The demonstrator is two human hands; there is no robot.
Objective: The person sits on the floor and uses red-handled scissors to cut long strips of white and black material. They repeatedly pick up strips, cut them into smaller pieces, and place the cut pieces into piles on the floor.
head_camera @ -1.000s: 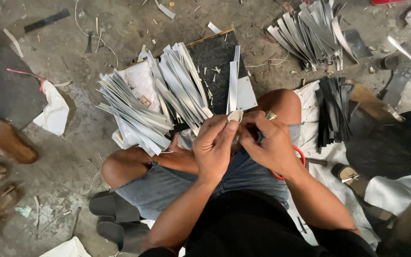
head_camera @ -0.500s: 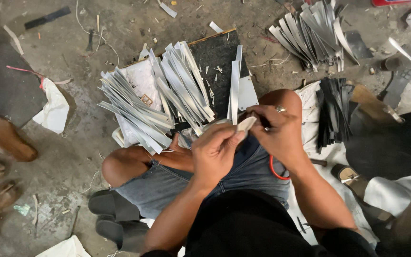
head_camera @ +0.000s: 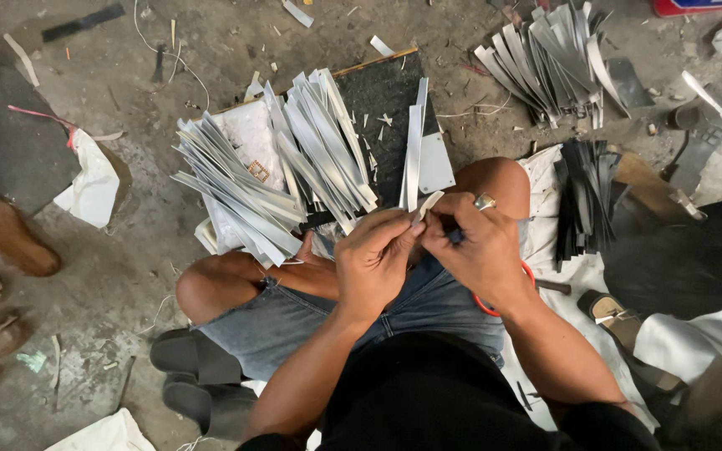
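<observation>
Left hand: your left hand [head_camera: 375, 255] sits over your lap, fingers curled closed around the lower end of a pale strip [head_camera: 428, 205].
Right hand: your right hand [head_camera: 478, 246] is pressed up against the left, fingers pinched shut on the same strip; a ring [head_camera: 484, 201] shows on one finger.
Strip: short and whitish, its tip poking up between both hands, just in front of your right knee [head_camera: 495, 179]. How much of it is hidden in the hands, can't tell.
Red item: a curved red edge [head_camera: 503, 296] shows under your right wrist (what it is, can't tell).
Near piles: fanned silver strips [head_camera: 294, 167] lie on a dark board [head_camera: 382, 100] on the floor right ahead of the hands; a single long strip [head_camera: 414, 154] stands apart on the board's right side.
Far pile: second silver bundle [head_camera: 549, 63] at top right, well apart from the hands.
Black strips: a dark stack [head_camera: 582, 196] on white cloth just beside your right knee.
Floor left: sandals [head_camera: 10, 238], white scrap [head_camera: 89, 188], debris.
Below: your dark shoes [head_camera: 198, 376] under your left leg.
</observation>
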